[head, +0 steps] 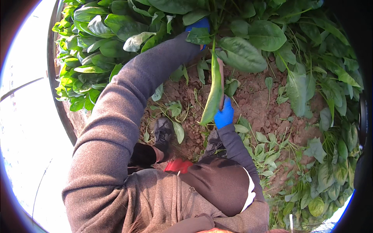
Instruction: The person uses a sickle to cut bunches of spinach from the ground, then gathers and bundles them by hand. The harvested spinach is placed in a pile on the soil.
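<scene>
My left hand point(199, 29), in a blue glove, reaches into the leafy spinach plants point(253, 35) at the top; leaves partly cover it, and whether its fingers grip the stems cannot be made out. My right hand point(224, 113), also blue-gloved, is closed around the lower end of a long wooden handle point(221, 81). The handle points up towards the plant stems, and its far end is hidden behind leaves. A long, folded spinach leaf point(214, 90) hangs beside the handle on its left, and a broad leaf point(243, 54) spreads on its right.
Dense spinach rows stand at the upper left point(96, 38) and along the right point(329, 169). Cut or loose leaves point(268, 157) lie on the cracked brown soil point(253, 96). My dark shoes point(163, 132) are on the soil. A curved dark edge point(55, 87) and bright plastic sheeting point(26, 116) border the left.
</scene>
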The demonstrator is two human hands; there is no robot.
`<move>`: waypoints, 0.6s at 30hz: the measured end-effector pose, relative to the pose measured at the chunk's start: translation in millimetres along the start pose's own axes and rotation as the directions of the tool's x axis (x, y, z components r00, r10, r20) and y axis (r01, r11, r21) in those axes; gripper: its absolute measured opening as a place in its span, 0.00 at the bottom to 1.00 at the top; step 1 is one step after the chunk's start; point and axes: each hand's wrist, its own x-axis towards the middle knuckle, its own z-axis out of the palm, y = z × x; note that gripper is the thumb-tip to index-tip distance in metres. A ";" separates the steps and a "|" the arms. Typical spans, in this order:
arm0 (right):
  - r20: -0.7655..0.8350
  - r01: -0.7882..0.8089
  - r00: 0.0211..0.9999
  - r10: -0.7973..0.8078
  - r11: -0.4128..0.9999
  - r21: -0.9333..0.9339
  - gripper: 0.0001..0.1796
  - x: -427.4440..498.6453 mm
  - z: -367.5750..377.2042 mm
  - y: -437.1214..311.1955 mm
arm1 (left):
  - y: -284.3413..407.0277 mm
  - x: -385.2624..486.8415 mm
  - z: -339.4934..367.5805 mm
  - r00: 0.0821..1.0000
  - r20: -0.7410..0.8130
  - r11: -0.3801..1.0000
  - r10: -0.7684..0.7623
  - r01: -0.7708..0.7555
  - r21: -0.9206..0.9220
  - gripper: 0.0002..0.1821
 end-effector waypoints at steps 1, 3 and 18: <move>-0.001 -0.025 1.000 0.025 0.997 -0.077 0.27 3.2 -0.5 -3.2 | 6.7 1.0 0.5 0.999 -0.003 0.998 -0.032 0.032 -0.061 0.19; 0.034 -0.061 0.998 0.059 0.997 0.051 0.28 12.0 0.1 -10.3 | 17.4 -2.1 -0.5 0.996 -0.013 0.979 -0.091 0.088 -0.183 0.19; 0.212 -0.098 0.973 0.094 0.995 0.009 0.24 61.3 -6.7 -49.7 | 58.3 -21.5 -9.8 0.972 0.021 0.958 -0.232 0.232 -0.170 0.21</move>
